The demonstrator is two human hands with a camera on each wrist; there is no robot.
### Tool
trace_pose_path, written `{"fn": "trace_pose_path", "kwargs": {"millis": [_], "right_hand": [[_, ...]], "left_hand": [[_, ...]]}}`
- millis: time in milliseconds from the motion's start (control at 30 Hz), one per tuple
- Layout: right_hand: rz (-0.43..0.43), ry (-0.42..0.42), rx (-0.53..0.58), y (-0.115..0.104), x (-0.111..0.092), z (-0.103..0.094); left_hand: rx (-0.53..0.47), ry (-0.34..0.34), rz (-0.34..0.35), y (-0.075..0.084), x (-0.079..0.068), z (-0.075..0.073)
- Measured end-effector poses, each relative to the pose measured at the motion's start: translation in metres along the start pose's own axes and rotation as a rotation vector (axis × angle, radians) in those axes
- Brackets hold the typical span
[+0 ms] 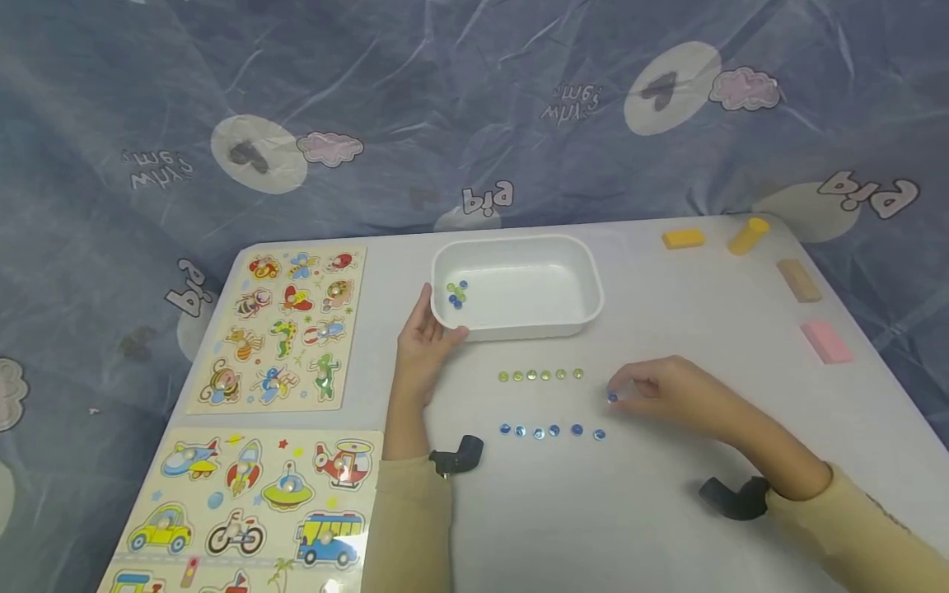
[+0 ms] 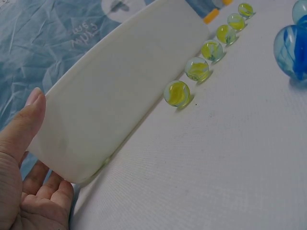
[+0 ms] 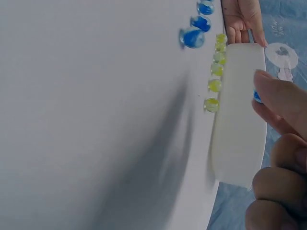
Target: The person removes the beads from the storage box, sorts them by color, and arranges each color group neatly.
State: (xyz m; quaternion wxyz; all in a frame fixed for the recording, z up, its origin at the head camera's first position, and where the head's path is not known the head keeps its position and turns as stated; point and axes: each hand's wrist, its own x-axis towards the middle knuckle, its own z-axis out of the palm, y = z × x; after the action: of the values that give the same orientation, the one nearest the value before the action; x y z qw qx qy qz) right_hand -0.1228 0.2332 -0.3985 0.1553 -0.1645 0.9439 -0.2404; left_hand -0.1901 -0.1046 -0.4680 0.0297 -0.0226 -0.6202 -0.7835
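Probably light, hard and slippery, this blue glass marble point(image 1: 612, 397) wants holding across its middle; my right hand point(image 1: 670, 395) pinches it, fingers nearly closed, below the near right corner of the white tray point(image 1: 519, 333), whose near left corner my left hand point(image 1: 426, 350) grips.

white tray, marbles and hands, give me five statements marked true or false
1. The right hand pinches a blue marble. True.
2. The left hand rests on a puzzle board. False: it holds the white tray.
3. Six yellow-green marbles form a row on the table. True.
4. The white tray holds only blue marbles. False: yellow-green ones lie in it too.
5. The pink block lies right of the white tray. True.
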Motion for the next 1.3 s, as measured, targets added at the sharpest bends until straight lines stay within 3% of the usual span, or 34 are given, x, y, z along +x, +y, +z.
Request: {"fn": "trace_pose_path", "kwargs": {"millis": [167, 400, 867, 1033, 1133, 1300], "right_hand": [[0.043, -0.057, -0.03, 0.012, -0.011, 0.011], [0.161, -0.089, -0.048, 0.016, -0.017, 0.021], [0.155, -0.062, -0.065, 0.022, -0.015, 0.029], [0.148, -0.07, -0.05, 0.024, -0.016, 0.021], [0.118, -0.028, -0.027, 0.022, -0.014, 0.009], [-0.005, 0.145, -0.015, 0.014, 0.001, -0.013]], "left_hand": [[0.013, -0.003, -0.003, 0.007, -0.002, 0.001], [0.013, 0.005, -0.023, 0.005, -0.002, 0.001], [0.01, 0.019, -0.033, 0.003, -0.002, 0.002], [0.002, 0.013, -0.033, 0.003, -0.002, 0.001], [0.002, 0.009, -0.018, 0.002, -0.001, 0.001], [0.007, 0.016, -0.017, 0.001, -0.001, 0.001]]}}
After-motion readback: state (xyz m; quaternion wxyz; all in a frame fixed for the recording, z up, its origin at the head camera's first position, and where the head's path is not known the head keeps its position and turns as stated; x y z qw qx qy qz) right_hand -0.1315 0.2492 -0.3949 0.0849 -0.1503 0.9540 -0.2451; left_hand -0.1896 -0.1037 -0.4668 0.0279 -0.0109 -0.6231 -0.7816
